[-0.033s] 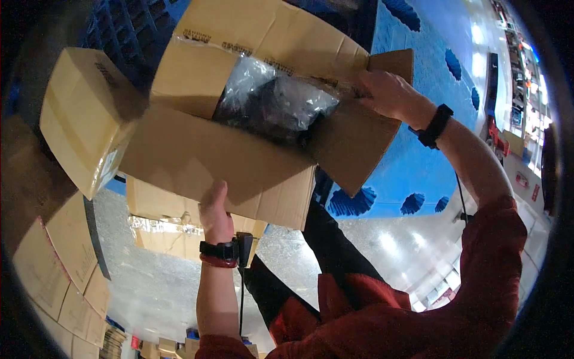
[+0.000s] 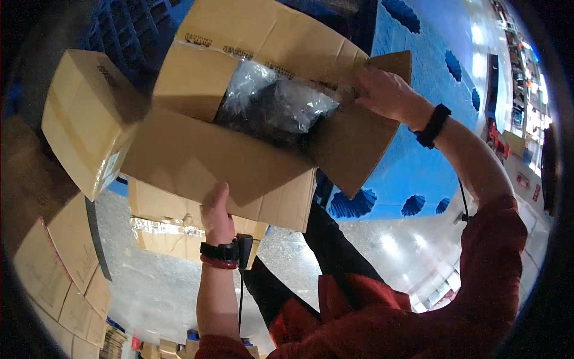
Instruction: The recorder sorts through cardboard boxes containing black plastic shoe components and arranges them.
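Your left hand (image 2: 217, 216) clasps the near flap (image 2: 197, 157) of the carton (image 2: 194, 90), likely bracing it open; your right hand's (image 2: 388, 96) grip is unclear.

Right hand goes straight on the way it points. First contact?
Probably the far cardboard flap: the right hand points up and left toward it, near its right end. Depth is unclear; it may already be touching.

- Blue surface (image 2: 421, 173); dark, ridged openings (image 2: 412, 204) near its lower edge.
- Grey, glossy floor (image 2: 149, 293) beyond that edge, with white reflections (image 2: 389, 244).
- Dark blue lattice (image 2: 134, 30) well off the surface's left edge.
- Bright, blurred clutter (image 2: 521, 90) past its right edge.
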Motion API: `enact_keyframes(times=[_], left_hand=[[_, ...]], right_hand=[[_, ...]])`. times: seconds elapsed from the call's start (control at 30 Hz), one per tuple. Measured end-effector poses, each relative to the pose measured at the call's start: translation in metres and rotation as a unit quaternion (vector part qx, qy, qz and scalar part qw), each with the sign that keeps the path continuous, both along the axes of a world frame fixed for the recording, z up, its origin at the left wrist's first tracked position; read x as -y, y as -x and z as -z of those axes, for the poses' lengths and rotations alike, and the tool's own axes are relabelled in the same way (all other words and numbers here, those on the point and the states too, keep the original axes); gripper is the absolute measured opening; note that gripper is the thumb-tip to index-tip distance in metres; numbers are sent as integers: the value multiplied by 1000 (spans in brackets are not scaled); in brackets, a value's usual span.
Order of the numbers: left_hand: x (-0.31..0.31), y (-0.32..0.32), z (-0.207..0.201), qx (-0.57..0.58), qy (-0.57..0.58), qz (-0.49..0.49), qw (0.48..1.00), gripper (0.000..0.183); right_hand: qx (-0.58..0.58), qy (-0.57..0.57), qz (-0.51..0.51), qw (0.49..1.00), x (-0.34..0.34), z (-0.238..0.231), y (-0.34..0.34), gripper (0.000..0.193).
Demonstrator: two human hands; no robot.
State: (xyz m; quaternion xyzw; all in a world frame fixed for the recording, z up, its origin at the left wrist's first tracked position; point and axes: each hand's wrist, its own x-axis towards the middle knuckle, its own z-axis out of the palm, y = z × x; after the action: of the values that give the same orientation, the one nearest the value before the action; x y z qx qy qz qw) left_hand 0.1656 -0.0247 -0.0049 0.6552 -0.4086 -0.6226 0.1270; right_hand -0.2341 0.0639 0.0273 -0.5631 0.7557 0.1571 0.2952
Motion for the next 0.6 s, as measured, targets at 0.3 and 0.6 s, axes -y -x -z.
enact_keyframes(times=[0.3,0.6], left_hand=[[8,25,-17,47,51,101,992,28],[20,66,-39,93,30,178,979,32]], right_hand=[[-111,4,-7,994,74,30,-42,120],[-90,41,-18,995,44,55,-32,108]])
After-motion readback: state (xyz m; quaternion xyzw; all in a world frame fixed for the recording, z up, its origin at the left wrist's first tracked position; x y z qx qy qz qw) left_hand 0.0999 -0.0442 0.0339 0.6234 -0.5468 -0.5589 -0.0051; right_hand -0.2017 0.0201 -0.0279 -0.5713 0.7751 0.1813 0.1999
